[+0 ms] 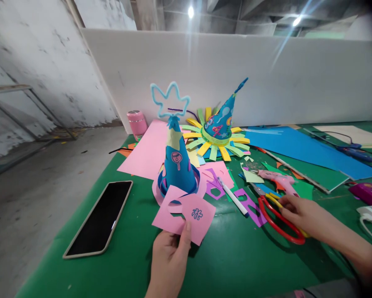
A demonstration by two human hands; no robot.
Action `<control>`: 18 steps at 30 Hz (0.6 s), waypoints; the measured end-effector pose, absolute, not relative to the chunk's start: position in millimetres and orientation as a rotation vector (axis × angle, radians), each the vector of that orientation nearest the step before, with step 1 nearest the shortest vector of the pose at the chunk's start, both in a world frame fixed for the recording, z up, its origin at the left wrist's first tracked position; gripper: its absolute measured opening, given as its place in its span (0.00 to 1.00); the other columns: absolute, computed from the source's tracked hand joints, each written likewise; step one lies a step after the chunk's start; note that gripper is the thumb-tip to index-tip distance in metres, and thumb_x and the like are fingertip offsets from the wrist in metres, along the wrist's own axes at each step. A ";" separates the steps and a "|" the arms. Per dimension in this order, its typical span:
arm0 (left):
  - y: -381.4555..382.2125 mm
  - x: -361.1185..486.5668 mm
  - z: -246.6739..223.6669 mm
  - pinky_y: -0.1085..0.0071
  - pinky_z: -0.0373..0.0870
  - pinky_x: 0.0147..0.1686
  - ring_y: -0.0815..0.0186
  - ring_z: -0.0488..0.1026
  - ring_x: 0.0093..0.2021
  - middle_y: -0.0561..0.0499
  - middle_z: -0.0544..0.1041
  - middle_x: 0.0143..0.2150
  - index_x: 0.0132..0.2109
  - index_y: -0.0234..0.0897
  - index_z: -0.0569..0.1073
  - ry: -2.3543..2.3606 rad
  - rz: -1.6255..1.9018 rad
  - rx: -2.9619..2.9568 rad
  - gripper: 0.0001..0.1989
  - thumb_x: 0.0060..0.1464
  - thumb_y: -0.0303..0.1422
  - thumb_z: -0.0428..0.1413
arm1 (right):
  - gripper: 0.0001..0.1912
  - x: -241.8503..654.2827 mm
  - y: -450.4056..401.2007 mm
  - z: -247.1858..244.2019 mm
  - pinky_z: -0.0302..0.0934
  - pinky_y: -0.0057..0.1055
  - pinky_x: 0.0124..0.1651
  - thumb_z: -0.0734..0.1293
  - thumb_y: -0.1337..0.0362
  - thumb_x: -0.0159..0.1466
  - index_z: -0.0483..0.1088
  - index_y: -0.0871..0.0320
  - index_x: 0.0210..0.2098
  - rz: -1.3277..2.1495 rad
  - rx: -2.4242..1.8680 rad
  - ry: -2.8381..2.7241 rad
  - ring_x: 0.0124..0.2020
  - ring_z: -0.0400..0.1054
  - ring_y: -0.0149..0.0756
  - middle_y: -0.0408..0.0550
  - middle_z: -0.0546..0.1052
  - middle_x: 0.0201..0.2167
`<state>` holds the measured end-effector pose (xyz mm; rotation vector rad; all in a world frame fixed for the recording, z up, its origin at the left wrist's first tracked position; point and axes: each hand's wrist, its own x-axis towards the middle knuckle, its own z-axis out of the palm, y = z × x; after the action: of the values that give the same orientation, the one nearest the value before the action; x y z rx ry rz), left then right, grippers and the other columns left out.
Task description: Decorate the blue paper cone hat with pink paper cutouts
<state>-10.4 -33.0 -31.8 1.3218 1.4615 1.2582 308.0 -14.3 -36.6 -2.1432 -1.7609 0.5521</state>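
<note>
My left hand (171,252) pinches a piece of pink paper (201,229) between thumb and fingers. A dark flower-like shape is drawn on it, and a hole is cut through its left part. My right hand (294,211) has its fingers closed on the handle of a pair of scissors (271,213) with red and yellow grips, blades toward the upper left. Just beyond the pink paper stands a blue cone hat (186,176) with a pink brim and a light-blue pipe-cleaner crown shape (187,99) on top.
A phone (100,219) lies at the left. Behind stands a second cone hat (220,124) with yellow and green strips. A marker (234,198), purple scraps (250,209), a pink glue gun (277,178) and blue sheets (285,140) lie rightward. A pink cup-like container (137,124) stands at the back.
</note>
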 end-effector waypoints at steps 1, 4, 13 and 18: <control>-32.8 -10.1 -31.5 0.76 0.63 0.17 0.69 0.64 0.17 0.54 0.67 0.15 0.15 0.36 0.66 1.453 1.259 1.318 0.16 0.46 0.35 0.56 | 0.07 308.7 -17.8 -33.3 0.59 0.34 0.25 0.61 0.63 0.55 0.71 0.54 0.27 0.619 -2.088 -1.699 0.26 0.71 0.42 0.53 0.77 0.25; -32.8 -8.9 -31.4 0.76 0.62 0.17 0.69 0.63 0.17 0.54 0.67 0.15 0.16 0.36 0.67 1.430 1.254 1.302 0.15 0.46 0.36 0.56 | 0.08 307.3 -29.6 -23.3 0.61 0.32 0.28 0.63 0.63 0.55 0.74 0.54 0.29 0.922 -1.908 -1.330 0.29 0.72 0.41 0.53 0.78 0.30; -30.8 -8.7 -42.1 0.77 0.59 0.18 0.71 0.63 0.17 0.54 0.69 0.14 0.17 0.33 0.68 1.398 1.273 0.972 0.16 0.44 0.38 0.58 | 0.26 265.1 -60.8 -40.9 0.67 0.33 0.35 0.73 0.59 0.42 0.70 0.55 0.42 1.513 -1.522 -0.595 0.36 0.71 0.46 0.52 0.76 0.37; -28.4 -7.1 -40.7 0.76 0.63 0.21 0.72 0.65 0.20 0.53 0.71 0.17 0.23 0.31 0.72 1.178 1.327 0.765 0.10 0.44 0.33 0.60 | 0.35 228.2 -88.4 -62.0 0.66 0.30 0.39 0.72 0.58 0.44 0.62 0.53 0.51 1.339 -1.493 -0.949 0.48 0.64 0.47 0.54 0.66 0.52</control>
<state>-7.1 -28.4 -40.7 0.7654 1.1781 1.3266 228.2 -88.4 -62.0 -1.4933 -0.9488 1.3390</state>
